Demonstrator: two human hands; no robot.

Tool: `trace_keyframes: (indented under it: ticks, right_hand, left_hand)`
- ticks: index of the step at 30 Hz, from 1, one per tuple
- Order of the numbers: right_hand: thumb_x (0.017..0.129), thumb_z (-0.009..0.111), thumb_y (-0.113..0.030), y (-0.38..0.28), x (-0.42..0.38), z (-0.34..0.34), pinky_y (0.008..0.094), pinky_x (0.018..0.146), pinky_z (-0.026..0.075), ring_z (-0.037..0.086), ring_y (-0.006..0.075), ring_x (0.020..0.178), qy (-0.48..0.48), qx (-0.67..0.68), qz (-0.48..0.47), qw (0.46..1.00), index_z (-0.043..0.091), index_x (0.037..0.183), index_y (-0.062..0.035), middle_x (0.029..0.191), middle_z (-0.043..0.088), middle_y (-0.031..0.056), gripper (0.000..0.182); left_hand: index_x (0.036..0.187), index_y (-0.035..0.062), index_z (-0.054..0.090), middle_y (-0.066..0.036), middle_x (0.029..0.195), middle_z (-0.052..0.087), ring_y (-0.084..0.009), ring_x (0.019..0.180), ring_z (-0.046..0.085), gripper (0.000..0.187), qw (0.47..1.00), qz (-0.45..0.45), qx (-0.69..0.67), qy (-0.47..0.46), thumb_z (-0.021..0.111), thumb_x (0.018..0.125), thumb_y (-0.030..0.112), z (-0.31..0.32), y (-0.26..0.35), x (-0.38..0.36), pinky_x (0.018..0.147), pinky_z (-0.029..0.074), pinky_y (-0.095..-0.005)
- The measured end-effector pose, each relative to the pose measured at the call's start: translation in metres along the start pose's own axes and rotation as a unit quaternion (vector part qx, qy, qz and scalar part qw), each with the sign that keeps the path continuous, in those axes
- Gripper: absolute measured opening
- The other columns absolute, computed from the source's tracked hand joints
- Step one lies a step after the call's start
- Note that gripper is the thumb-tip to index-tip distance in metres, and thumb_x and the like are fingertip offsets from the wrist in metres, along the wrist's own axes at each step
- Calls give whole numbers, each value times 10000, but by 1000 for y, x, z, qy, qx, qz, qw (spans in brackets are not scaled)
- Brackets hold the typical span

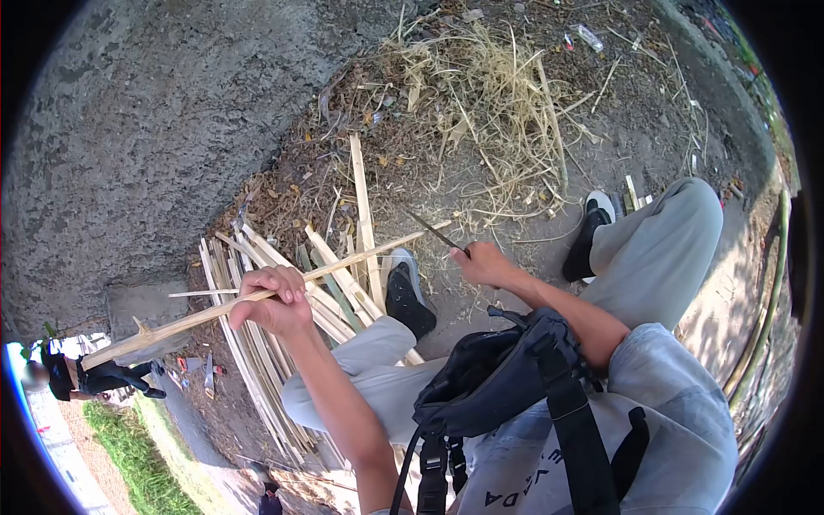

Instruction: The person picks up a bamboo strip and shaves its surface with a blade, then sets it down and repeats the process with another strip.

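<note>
A long pale wooden strip [184,324] runs slantwise across the left half of the head view, with a knobby stub near its lower left end. My left hand [276,302] is closed round it, palm partly turned up. In my right hand [482,263] is the dark handle of a knife [436,233]. Its thin blade points up and left, and appears to cross or lie close to the strip's narrow far end. Split wooden slats [257,360] lie in a pile below and beside my left hand, partly hidden by my leg.
Fibrous shavings [489,112] are heaped on the ground at the top. A rough grey concrete mass [163,129] fills the upper left. My shoes [410,300] rest beside the slats. A black bag [481,378] hangs at my front. Another person [107,376] is at the far left.
</note>
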State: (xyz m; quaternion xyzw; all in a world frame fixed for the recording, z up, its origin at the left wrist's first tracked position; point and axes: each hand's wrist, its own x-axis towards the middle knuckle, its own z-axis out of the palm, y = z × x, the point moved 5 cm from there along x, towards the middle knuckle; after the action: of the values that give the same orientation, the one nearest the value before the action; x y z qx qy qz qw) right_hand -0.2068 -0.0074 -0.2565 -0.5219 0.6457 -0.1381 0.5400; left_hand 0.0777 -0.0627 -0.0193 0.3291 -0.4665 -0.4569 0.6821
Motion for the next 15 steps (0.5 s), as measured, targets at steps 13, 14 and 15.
trace_keyframes:
  ticks: [13, 14, 15]
  right_hand:
    - [1016, 431, -351, -136, -69, -20, 561, 699, 477, 611, 469, 687, 21, 49, -241, 969, 643, 886, 39, 670, 597, 283, 462]
    - [1015, 431, -345, -129, -66, -14, 564, 708, 481, 613, 477, 699, 32, 35, -230, 972, 645, 884, 40, 679, 602, 290, 460]
    - [1016, 426, -345, -112, -57, -7, 567, 725, 482, 614, 485, 713, 46, 26, -200, 978, 644, 871, 42, 689, 605, 296, 467]
  left_hand:
    - [677, 128, 397, 20, 504, 260, -102, 416, 225, 731, 937, 102, 65, 327, 224, 891, 806, 66, -4, -11, 398, 157, -248]
    - [676, 128, 393, 21, 506, 257, -102, 416, 221, 730, 937, 109, 68, 325, 222, 892, 804, 70, -6, -15, 397, 156, -246]
    - [675, 128, 388, 21, 508, 254, -101, 416, 217, 728, 937, 116, 71, 323, 221, 893, 801, 73, -8, -19, 396, 155, -245]
